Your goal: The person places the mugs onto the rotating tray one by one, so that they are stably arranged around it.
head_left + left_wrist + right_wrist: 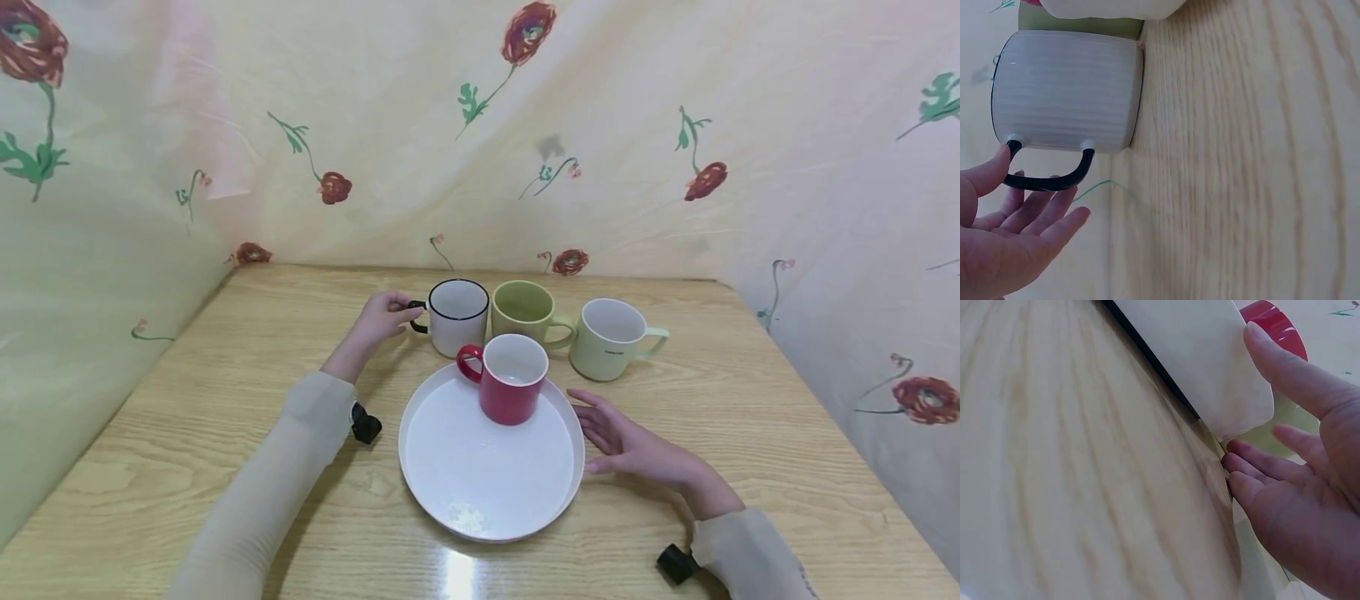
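Observation:
At the back of the table my left hand (384, 318) pinches the black handle (1047, 182) of a white ribbed mug (1066, 90) with a dark rim. The thumb lies at the handle's upper end and the other fingers spread loosely behind it. My right hand (630, 442) is beside the right rim of a round white tray (491, 479), fingers apart and nothing in the grasp. In the right wrist view its fingertips (1241, 487) are close to the tray's side (1197, 356). A red mug (513, 392) stands upright on the tray's far part, handle to the left.
An olive green mug (522, 308) stands right of the white mug, behind the red one. Farther right is a pale green mug (607, 346) with its handle to the right. The wooden table (225, 392) ends at a flowered cloth (405, 167) behind and at both sides.

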`<state>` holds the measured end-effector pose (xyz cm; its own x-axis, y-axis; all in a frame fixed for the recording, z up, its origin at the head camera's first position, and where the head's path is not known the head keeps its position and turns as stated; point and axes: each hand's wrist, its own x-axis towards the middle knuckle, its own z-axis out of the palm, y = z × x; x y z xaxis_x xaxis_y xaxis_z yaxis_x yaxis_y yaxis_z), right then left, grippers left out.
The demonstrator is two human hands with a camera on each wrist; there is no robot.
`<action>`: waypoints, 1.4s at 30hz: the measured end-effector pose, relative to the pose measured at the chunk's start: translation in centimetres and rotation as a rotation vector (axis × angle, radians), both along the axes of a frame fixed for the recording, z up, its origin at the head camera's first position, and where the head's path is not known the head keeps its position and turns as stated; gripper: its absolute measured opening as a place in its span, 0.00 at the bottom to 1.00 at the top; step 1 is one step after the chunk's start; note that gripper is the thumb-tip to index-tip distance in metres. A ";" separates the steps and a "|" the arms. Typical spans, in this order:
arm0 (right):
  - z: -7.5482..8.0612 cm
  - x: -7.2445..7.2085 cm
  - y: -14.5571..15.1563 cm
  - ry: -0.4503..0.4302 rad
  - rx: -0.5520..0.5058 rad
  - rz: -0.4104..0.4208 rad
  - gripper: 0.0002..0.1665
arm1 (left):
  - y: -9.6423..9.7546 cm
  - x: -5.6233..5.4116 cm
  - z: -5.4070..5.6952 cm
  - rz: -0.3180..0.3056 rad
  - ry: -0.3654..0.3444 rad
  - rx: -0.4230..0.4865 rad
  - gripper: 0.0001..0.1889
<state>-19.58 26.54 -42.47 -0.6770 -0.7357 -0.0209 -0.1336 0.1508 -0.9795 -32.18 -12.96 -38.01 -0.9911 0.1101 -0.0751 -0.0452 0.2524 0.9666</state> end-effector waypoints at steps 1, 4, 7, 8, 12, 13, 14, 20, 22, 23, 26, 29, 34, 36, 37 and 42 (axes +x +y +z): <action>0.1 0.0 0.0 -0.003 0.003 0.002 0.57 | -0.1 0.0 0.0 -0.009 0.002 0.003 0.07; 0.1 0.1 -0.2 -0.003 0.008 0.013 0.57 | -0.3 0.1 -0.1 -0.050 -0.004 0.019 0.04; 0.1 0.0 -0.3 0.010 0.008 0.027 0.56 | -0.4 0.3 0.0 -0.085 -0.019 0.026 0.04; 0.1 0.0 -0.3 0.012 0.009 0.029 0.56 | -0.4 0.3 0.1 -0.096 -0.025 0.026 0.07; 0.0 0.1 -0.3 0.018 0.009 0.016 0.52 | -0.4 0.5 0.4 -0.120 -0.053 0.014 0.18; -0.1 0.1 -0.3 0.019 0.005 0.008 0.51 | -0.4 0.6 0.4 -0.122 -0.060 0.010 0.19; -0.1 0.1 -0.2 0.020 0.001 0.000 0.50 | -0.4 0.6 0.5 -0.121 -0.067 0.006 0.20; -0.1 0.1 -0.4 0.023 -0.027 -0.021 0.52 | -0.5 0.6 0.4 -0.090 -0.072 -0.017 0.19; 0.0 0.1 -0.5 0.021 -0.026 -0.020 0.53 | -0.6 0.7 0.3 -0.088 -0.053 -0.029 0.18; 0.0 0.1 -0.5 0.020 -0.024 -0.018 0.54 | -0.6 0.7 0.3 -0.085 -0.044 -0.029 0.17; 0.1 0.2 -0.6 0.022 -0.022 -0.006 0.54 | -0.6 0.8 0.3 -0.081 -0.038 -0.013 0.16; 0.1 0.2 -0.7 0.024 -0.023 0.006 0.53 | -0.5 1.0 0.4 -0.071 -0.060 0.021 0.16; 0.1 0.3 -0.6 0.036 -0.018 -0.004 0.52 | -0.3 1.2 0.7 -0.054 -0.081 0.044 0.17; 0.2 0.3 -0.5 0.042 -0.016 -0.010 0.52 | -0.2 1.3 0.8 -0.045 -0.077 0.043 0.17; 0.2 0.4 -0.5 0.044 -0.016 -0.012 0.52 | -0.2 1.4 0.8 -0.043 -0.073 0.040 0.17; 0.4 0.3 -0.6 0.051 -0.004 -0.029 0.54 | -0.2 1.6 1.0 -0.026 -0.052 0.020 0.17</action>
<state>-19.24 25.96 -42.06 -0.6982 -0.7157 0.0171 -0.1791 0.1515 -0.9721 -30.53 -13.12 -37.04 -0.9826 0.1381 -0.1240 -0.0892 0.2346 0.9680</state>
